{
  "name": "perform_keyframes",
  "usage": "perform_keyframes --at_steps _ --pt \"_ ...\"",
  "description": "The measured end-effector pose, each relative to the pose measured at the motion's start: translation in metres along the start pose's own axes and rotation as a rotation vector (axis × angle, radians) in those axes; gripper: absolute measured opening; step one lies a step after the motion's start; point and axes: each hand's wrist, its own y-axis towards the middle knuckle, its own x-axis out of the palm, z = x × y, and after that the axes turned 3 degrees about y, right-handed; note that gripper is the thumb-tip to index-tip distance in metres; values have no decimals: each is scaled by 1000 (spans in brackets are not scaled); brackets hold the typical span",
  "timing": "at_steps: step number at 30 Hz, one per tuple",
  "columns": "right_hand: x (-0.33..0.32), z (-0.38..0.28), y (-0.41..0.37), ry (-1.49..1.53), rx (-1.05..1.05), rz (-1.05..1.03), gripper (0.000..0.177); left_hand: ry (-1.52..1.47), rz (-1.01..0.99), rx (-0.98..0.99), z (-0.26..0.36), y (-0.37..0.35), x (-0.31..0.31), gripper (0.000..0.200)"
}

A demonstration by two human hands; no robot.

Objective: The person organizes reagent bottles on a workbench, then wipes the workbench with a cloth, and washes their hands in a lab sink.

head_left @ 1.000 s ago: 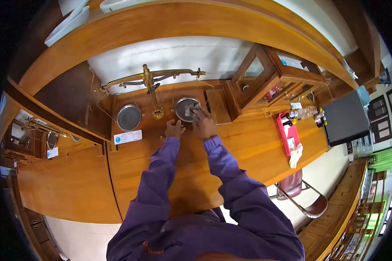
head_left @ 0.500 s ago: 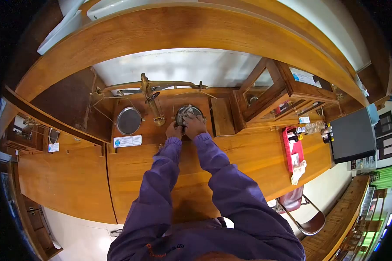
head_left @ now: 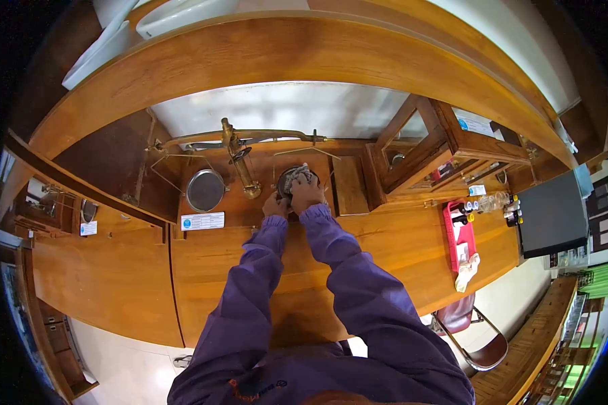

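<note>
Right hand (head_left: 307,196) on pan (head_left: 285,185) (with cloth (head_left: 298,176))

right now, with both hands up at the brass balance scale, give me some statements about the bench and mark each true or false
1. The right hand lies on a grey cloth in the right round metal pan. True.
2. The left round metal pan holds a cloth too. False: it is bare.
3. The left hand is at the near edge of the pan with the cloth. True.
4. The red plastic tray lies left of the brass balance scale. False: it lies to the right, past the wooden glass-fronted case.
</note>
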Motion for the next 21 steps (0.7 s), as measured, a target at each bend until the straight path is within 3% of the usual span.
perform_keyframes --at_steps 2,3,5,6,7,10,14,16,17,19,21 --pt "1 4 -4 78 -151 84 30 192 90 123 -24 15 12 27" --pt "-11 4 -5 99 -174 -26 29 291 137 181 -38 23 16 26" --pt "-50 6 -7 132 -219 -246 27 178 166 189 -50 27 21 24" --pt "-48 13 -10 326 -153 -191 27 119 179 195 -54 28 26 24" --pt "-40 21 -16 519 -85 -135 27 -348 73 -60 -58 31 34 24" --pt "-17 41 -32 833 51 -53 30 -546 16 -176 -15 2 12 26" --pt "-27 29 -62 964 16 78 32 -401 -110 -194 -39 4 0 25" --pt "-51 1 -78 1106 100 -82 32 -206 -357 -186 -45 -16 -40 25" --pt "-40 -7 -80 1166 88 -116 34 -13 -286 -30 -93 -7 -49 23" --pt "-31 -33 -81 1231 103 -199 36 223 -77 88 -137 7 -87 23" --pt "-42 -73 -80 1310 101 -368 40 301 198 12 -103 -15 -159 27"
